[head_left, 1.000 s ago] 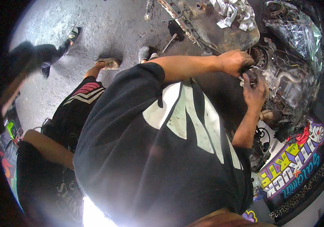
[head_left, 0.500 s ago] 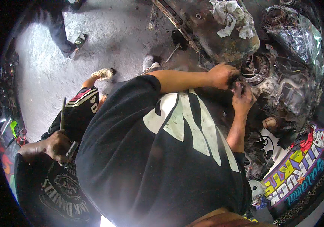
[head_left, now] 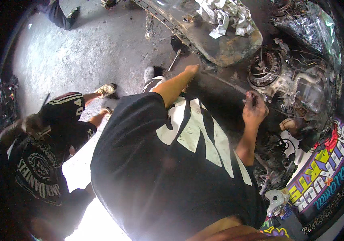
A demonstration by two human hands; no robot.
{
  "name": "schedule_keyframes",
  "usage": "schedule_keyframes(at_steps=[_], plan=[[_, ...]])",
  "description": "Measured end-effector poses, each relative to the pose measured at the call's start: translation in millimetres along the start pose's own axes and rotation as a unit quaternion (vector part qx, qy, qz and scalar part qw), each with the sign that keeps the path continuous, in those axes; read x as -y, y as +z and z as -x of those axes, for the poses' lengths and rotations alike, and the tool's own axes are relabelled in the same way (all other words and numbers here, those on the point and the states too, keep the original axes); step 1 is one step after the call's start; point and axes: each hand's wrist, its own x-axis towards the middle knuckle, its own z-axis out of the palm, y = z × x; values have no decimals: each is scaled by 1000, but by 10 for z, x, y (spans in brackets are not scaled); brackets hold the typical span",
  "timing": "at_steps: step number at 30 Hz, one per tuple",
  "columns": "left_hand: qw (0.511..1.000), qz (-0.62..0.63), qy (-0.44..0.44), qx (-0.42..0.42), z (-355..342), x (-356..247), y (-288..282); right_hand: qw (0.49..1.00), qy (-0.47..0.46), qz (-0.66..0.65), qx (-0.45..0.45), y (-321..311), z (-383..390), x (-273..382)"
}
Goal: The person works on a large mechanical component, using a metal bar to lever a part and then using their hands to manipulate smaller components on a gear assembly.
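Observation:
A long thin metal bar (head_left: 224,81) stretches between my hands, below the dark metal pan. My left hand (head_left: 191,71) is closed round its left end. At the other end, my right hand (head_left: 255,109), its fingertips blackened, is closed on the bar beside the greasy engine assembly (head_left: 306,86). A round ringed opening (head_left: 265,68) in the assembly lies just beyond my right hand. Whether the bar's right end touches the assembly, I cannot tell.
The large stained pan (head_left: 236,54) carries crumpled white rags (head_left: 224,18). A slim metal tool (head_left: 174,60) lies on the grey floor. At left, a co-worker in black (head_left: 39,168) holds a bar-like tool. Plastic-wrapped parts (head_left: 308,26) stand far right, a lettered banner (head_left: 320,176) nearer.
My hands, together half a second ago, are now apart. The left has moved left, and the bar shows between them. The whole view has shifted, and the co-worker appears farther left.

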Motion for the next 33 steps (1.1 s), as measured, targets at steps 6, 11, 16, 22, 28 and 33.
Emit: schedule_keyframes(at_steps=[6,11,16,22,28,33], plan=[[971,202,-116,55,326,-452,438,996,-4,-70,57,-99,-88,-242],[934,-344,97,-2,-188,32,591,984,-128,-65,105,-101,-234,-500],[985,-24,-70,-155,170,-47,807,982,-82,-113,125,-266,-232,-925],[958,104,-35,-267,125,517,543,962,-98,-173,187,-446,-416,-1160],[894,76,132,-422,1159,-339,235,966,-56,-196,157,-502,-395,-1562],[797,377,328,-338,1880,-837,-147,957,-80,-213,179,-479,-386,-1871]])
